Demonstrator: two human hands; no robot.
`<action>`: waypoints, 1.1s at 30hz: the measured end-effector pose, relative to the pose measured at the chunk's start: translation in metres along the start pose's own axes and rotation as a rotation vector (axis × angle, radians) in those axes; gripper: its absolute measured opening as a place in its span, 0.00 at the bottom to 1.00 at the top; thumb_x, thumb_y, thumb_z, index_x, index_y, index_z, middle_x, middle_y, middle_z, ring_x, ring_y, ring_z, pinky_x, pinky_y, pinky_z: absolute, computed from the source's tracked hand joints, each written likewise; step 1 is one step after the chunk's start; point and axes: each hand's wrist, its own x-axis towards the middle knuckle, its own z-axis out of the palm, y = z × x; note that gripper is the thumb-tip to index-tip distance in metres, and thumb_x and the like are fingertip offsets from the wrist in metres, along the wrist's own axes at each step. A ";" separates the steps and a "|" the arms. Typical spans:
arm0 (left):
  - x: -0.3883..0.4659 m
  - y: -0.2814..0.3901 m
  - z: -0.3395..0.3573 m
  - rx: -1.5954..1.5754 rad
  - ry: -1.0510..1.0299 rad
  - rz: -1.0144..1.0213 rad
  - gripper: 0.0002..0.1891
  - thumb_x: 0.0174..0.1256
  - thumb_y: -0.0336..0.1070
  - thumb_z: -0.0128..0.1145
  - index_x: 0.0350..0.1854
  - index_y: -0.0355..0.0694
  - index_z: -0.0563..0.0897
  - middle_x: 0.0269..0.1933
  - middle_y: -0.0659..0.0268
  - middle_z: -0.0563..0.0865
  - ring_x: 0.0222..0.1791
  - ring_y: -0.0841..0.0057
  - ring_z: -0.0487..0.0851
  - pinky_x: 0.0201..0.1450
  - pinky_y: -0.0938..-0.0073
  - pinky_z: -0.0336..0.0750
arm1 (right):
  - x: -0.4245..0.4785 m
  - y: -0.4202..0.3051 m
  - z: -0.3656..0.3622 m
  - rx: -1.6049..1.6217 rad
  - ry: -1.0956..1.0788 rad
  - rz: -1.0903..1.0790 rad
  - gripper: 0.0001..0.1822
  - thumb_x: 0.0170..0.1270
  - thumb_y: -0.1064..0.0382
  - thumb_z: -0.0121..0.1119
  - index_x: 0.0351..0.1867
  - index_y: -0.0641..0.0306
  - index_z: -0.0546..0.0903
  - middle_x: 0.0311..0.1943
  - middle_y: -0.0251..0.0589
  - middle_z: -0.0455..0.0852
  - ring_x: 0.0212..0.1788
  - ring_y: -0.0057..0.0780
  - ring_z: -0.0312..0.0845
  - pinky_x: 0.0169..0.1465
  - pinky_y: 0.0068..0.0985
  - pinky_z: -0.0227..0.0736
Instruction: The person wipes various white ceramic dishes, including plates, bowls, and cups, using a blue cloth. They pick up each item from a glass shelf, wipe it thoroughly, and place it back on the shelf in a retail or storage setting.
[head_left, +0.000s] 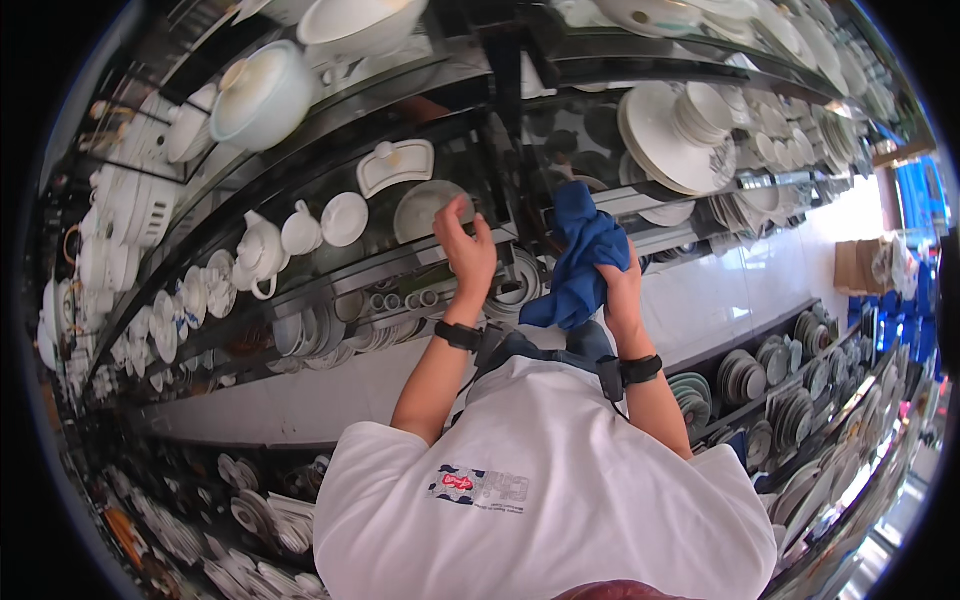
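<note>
My right hand (621, 281) grips a bunched blue cloth (581, 259), which hangs in loose folds in front of the shelves. Nothing is in my left hand (469, 244); its fingers are half curled and apart, over the front edge of a dark glass shelf (360, 266). Just behind that hand is a round plate or its reflection (420, 210); I cannot tell which. Farther left along the shelf are a curved white dish (396, 166), a white saucer (345, 219), a white cup (301, 231) and a white teapot (259, 251).
A lidded white tureen (266, 94) stands on the upper shelf. Right of the dark upright post (510, 112) are large plates (652, 142) with stacked bowls (703, 114). Lower down sit several small cups (401, 301). Behind me, plate racks (742, 375) line the tiled aisle (720, 292). A cardboard box (859, 268) stands far right.
</note>
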 end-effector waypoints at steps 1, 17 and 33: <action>-0.006 0.018 0.007 -0.054 -0.052 -0.003 0.22 0.65 0.22 0.63 0.62 0.36 0.77 0.50 0.55 0.83 0.54 0.54 0.78 0.61 0.54 0.71 | -0.001 -0.006 -0.007 0.029 -0.006 -0.006 0.35 0.58 0.73 0.64 0.72 0.65 0.75 0.58 0.43 0.86 0.57 0.32 0.83 0.64 0.28 0.77; 0.006 0.192 0.198 -0.230 -0.399 0.109 0.38 0.63 0.34 0.76 0.74 0.39 0.72 0.68 0.54 0.80 0.67 0.57 0.77 0.65 0.60 0.76 | 0.057 -0.091 -0.175 0.285 0.045 -0.037 0.33 0.62 0.70 0.64 0.71 0.66 0.74 0.59 0.41 0.84 0.59 0.31 0.82 0.65 0.30 0.77; 0.062 0.236 0.346 -0.167 -0.417 0.025 0.61 0.46 0.37 0.85 0.82 0.33 0.57 0.78 0.44 0.67 0.77 0.53 0.69 0.80 0.60 0.65 | 0.122 -0.180 -0.296 0.294 -0.066 -0.074 0.34 0.62 0.69 0.66 0.72 0.66 0.72 0.60 0.42 0.84 0.59 0.32 0.83 0.66 0.30 0.78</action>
